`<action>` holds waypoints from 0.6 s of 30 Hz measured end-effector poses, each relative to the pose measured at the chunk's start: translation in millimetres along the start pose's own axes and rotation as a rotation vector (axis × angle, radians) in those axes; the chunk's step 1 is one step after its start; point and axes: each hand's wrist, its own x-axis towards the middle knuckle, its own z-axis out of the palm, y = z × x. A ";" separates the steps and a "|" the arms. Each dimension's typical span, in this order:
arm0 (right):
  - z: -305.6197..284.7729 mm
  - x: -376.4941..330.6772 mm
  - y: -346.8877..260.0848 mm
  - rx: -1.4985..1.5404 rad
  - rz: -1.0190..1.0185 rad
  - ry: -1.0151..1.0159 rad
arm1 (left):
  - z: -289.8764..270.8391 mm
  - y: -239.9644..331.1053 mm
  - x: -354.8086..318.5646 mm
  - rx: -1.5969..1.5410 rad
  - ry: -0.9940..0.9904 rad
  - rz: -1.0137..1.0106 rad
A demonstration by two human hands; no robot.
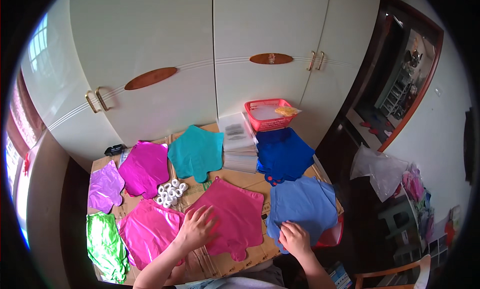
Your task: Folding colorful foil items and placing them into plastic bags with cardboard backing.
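My left hand [196, 228] hovers with fingers spread, slightly blurred, at the left edge of a dark pink flat foil balloon [234, 214]. It holds nothing. To its left lies a brighter pink foil balloon [147, 231]. At the near part of a light blue foil balloon pile [305, 201], my right hand [295, 238] has its fingers curled and pinched on the topmost balloon. The tips are partly hidden. Dark blue [282, 154], teal [196, 151], magenta [146, 168], purple [106, 186] and shiny green [106, 244] flat balloons lie around on the cardboard-covered table [200, 189].
White ribbon rolls [171, 193] lie heaped at mid-table. Behind are a stack of clear printed bags [237, 139] and a red basket [270, 123] holding a yellow packet [287, 111]. Tall cabinets [150, 34] back the table. A wooden chair [425, 274] stands at the near right.
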 end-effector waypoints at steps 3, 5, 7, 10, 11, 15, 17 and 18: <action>2.4 -0.5 -3.8 0.161 0.116 0.114 | -3.8 5.8 30.3 -0.057 0.086 0.094; 2.2 -0.7 -1.6 0.259 0.257 0.101 | -0.3 20.8 45.0 -0.141 0.034 0.164; 3.5 -0.8 2.5 0.324 0.318 0.129 | 3.2 40.2 62.4 -0.231 -0.022 0.256; 3.3 -1.6 7.6 0.404 0.431 0.084 | 27.8 63.5 84.6 -0.366 0.012 0.423; 4.3 -2.4 9.8 0.451 0.463 0.080 | 35.5 70.5 92.5 -0.375 0.013 0.463; 0.1 -0.5 14.0 0.524 0.530 0.088 | 60.6 91.1 119.1 -0.385 -0.025 0.550; -0.5 0.9 13.1 0.515 0.524 0.097 | 62.7 95.9 123.2 -0.369 -0.054 0.501; 2.5 -0.5 13.7 0.514 0.519 0.102 | 56.9 99.0 123.0 -0.359 -0.066 0.452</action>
